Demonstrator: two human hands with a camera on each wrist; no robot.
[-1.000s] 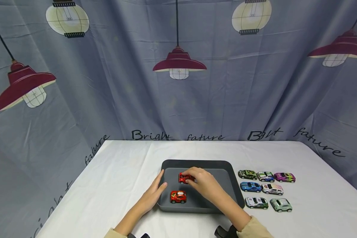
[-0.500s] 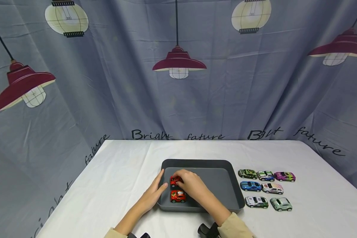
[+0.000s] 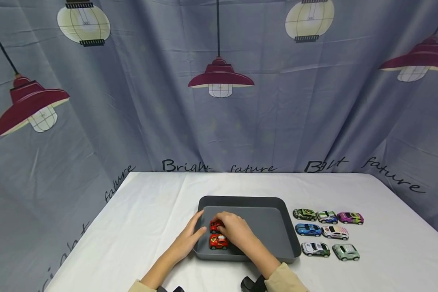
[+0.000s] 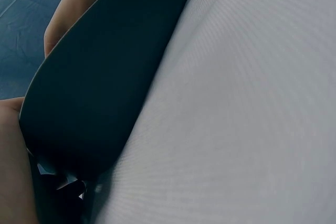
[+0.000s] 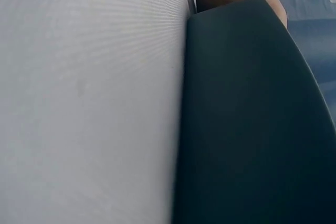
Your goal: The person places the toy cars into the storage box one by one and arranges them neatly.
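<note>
A dark grey tray [image 3: 277, 221] lies on the white table. Two red toy cars sit at its left end: one [image 3: 219, 241] near the front rim, the other [image 3: 215, 225] just behind it. My right hand [image 3: 233, 230] covers the rear red car, with its fingers curled over it. My left hand [image 3: 190, 237] rests with straight fingers against the tray's left rim. The left wrist view shows only the tray's dark outer wall [image 4: 105, 87] and the white cloth. The right wrist view shows the same wall [image 5: 252, 129] close up.
Several toy cars stand in rows right of the tray, among them a blue one [image 3: 308, 229], a purple one [image 3: 350, 218] and a pale green one [image 3: 345, 252]. A grey curtain printed with lamps hangs behind the table [image 3: 149, 202].
My right hand carried the rear red car leftward and set it down just behind the front red car. The left hand stayed on the tray's left rim.
</note>
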